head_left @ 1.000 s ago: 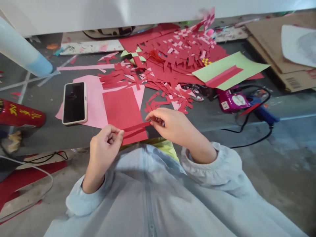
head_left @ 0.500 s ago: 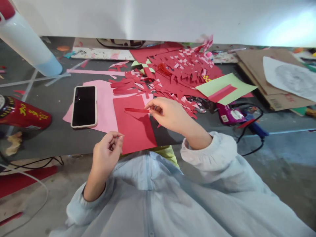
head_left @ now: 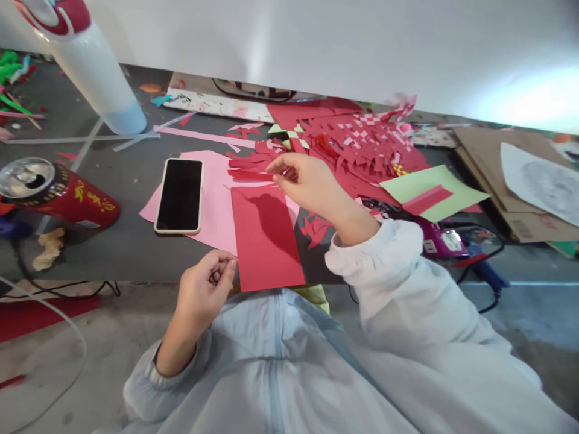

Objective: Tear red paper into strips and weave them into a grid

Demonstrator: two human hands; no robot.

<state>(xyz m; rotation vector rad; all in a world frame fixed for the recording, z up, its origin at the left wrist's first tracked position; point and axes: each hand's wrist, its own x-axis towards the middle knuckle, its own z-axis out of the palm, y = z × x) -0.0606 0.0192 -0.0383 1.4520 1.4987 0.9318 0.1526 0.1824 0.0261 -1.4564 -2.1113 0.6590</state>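
My right hand (head_left: 312,188) pinches one end of a narrow red paper strip (head_left: 251,176) over the heap of red cuttings. Below it lies a flat red sheet of paper (head_left: 269,259), with the hand's shadow across it. Close to that sheet's lower left edge is my left hand (head_left: 202,295), fingers curled in and nothing visible in them. Under the red sheet, a pink sheet (head_left: 218,202) shows on the left. Cut red strips and snippets (head_left: 348,150) pile up behind and to the right, some woven with pink.
A phone (head_left: 180,196) rests on the pink sheet. To the left stand a red can (head_left: 85,196) and a white bottle (head_left: 99,72). On the right are a light green sheet (head_left: 434,187), a purple packet (head_left: 441,240), a blue corded tool (head_left: 486,268) and cardboard (head_left: 479,163).
My right hand has carried the red strip away from me, from above the red sheet to the cuttings. My left hand stays curled near the sheet's edge. The view has shifted left.
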